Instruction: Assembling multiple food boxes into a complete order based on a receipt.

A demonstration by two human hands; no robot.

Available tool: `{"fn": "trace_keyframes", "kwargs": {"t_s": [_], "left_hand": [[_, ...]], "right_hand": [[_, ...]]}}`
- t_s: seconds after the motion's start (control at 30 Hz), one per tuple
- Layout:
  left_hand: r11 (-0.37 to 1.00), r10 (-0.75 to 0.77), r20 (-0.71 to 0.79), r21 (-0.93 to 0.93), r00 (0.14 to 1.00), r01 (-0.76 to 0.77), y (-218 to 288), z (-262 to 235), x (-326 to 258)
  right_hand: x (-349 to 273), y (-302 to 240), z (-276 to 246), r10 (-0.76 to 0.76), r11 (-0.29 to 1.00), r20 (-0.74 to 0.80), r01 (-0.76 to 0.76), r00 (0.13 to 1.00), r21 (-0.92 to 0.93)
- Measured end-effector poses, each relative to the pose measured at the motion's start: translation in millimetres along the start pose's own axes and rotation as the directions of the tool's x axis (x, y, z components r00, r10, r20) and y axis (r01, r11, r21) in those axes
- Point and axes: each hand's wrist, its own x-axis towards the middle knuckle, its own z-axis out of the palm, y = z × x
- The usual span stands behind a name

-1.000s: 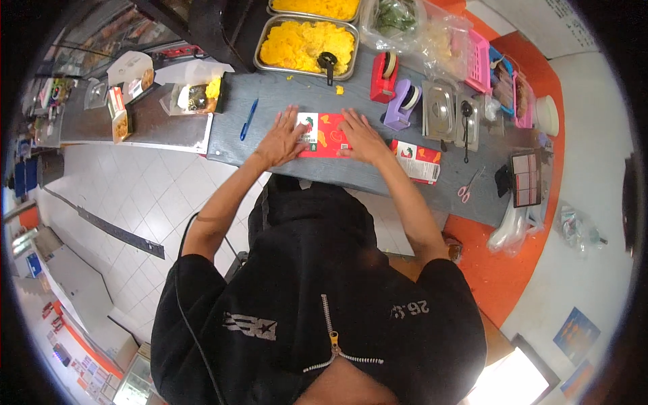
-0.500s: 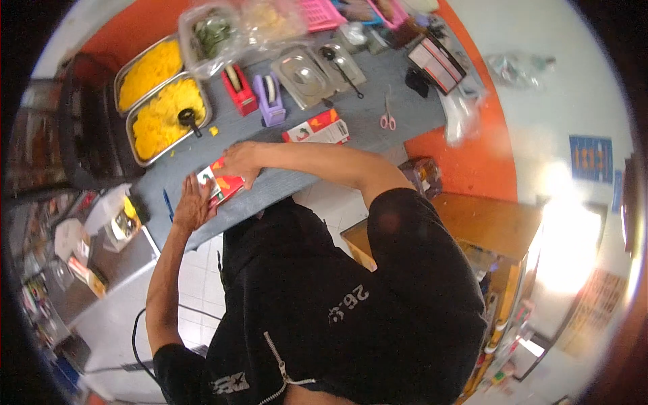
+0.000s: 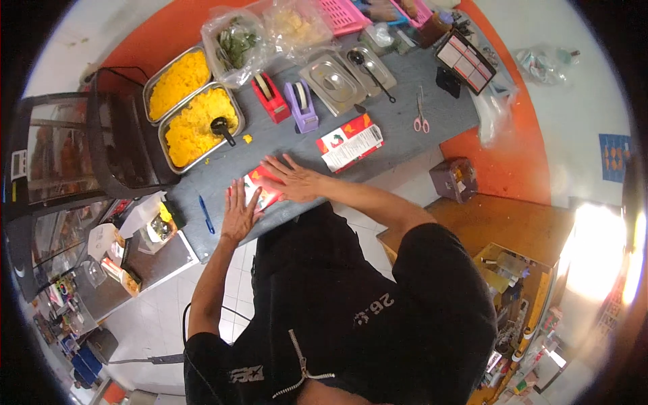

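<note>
A flat red and white carton (image 3: 260,191) lies on the grey counter (image 3: 398,135) near its front edge. My left hand (image 3: 238,210) presses flat on the carton's left end, fingers spread. Across its right end my right hand (image 3: 291,179) lies palm down. A second flat red and white carton (image 3: 350,142) sits just to the right, apart from both hands. A blue pen (image 3: 206,214) rests left of my left hand.
Two metal trays of yellow food (image 3: 189,108) with a black scoop (image 3: 222,128) stand at the back left. Red (image 3: 271,96) and purple (image 3: 302,105) tape dispensers, metal lids (image 3: 331,81), pink scissors (image 3: 420,118), bagged greens (image 3: 236,44) and a pink basket (image 3: 344,15) lie behind. A glass display case (image 3: 64,162) is left.
The head camera has swung, so the counter now runs diagonally. Both hands stay flat on the red carton.
</note>
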Motion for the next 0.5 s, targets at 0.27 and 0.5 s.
{"fn": "trace_keyframes", "kwargs": {"t_s": [0.27, 0.5], "left_hand": [[1.000, 0.003, -0.112, 0.013, 0.994, -0.001, -16.9, 8.3, -27.2], [0.999, -0.012, -0.225, -0.042, 0.974, 0.002, -17.6, 19.4, -26.9]], "right_hand": [[36.1, 61.2, -47.9, 0.852, 0.440, -0.464, -0.813, 0.244, 0.381], [53.0, 67.1, -38.3, 0.973, 0.206, -0.209, -0.786, 0.100, 0.582]]}}
